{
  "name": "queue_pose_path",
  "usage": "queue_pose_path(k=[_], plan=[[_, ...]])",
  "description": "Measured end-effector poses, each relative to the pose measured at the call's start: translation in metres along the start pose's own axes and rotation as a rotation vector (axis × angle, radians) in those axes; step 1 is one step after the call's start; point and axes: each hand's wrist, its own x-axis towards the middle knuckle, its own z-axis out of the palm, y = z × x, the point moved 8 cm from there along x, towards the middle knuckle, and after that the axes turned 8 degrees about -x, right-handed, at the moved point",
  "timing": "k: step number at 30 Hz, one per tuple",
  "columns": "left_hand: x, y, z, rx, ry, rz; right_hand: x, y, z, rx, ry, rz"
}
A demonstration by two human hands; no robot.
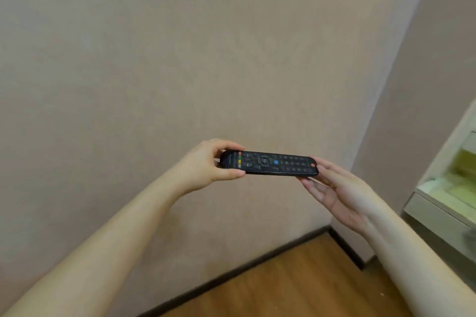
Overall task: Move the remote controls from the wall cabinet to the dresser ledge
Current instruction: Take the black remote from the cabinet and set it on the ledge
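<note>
A black remote control (269,166) is being held in mid-air, roughly level and buttons-up, in front of a plain beige wall (180,59) — no cabinet is showing in this view. It is being judged as a light, rigid plastic bar: nothing in it should bend or sag, so it can be carried by one end alone without drooping. The casing looks smooth and slightly glossy, so some slipperiness is to be expected, and the rubber keys on top are best not being squeezed during the carry. The long side edges are being read as the surest place for a hold, with the thumb on one and the fingers on the other.

The left end is being pinched by the left hand (208,166), thumb on the near edge and fingertips curled over the far edge, clamped firmly on the casing. The right hand (337,188) is being kept flat, fingers spread apart and not closed on anything; its fingertips (309,183) are touching the underside of the remote's right end, so that end is being propped rather than gripped.

Further out, a wooden floor (296,278) is being seen below, and at the right edge a pale piece of furniture (443,211) with a blurred ledge — possibly the dresser, though that cannot be told for certain.
</note>
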Motion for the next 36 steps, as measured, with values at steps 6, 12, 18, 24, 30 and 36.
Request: queue_pose_path(k=[6,12,18,24,30,36], plan=[[0.041,0.033,0.101,-0.073,-0.222,0.083,-0.057,-0.024,-0.095,0.035,0.207,-0.092],[0.067,0.085,0.226,-0.110,-0.418,0.148,-0.127,-0.052,-0.198,0.071,0.379,-0.169],[0.081,0.143,0.350,-0.054,-0.544,0.230,-0.203,-0.074,-0.300,0.095,0.553,-0.181],[0.088,0.179,0.451,-0.015,-0.606,0.284,-0.253,-0.082,-0.381,0.148,0.670,-0.198],[0.096,0.196,0.517,-0.058,-0.680,0.279,-0.280,-0.079,-0.433,0.208,0.725,-0.198],[0.113,0.205,0.566,-0.056,-0.771,0.296,-0.288,-0.081,-0.470,0.202,0.811,-0.211]])
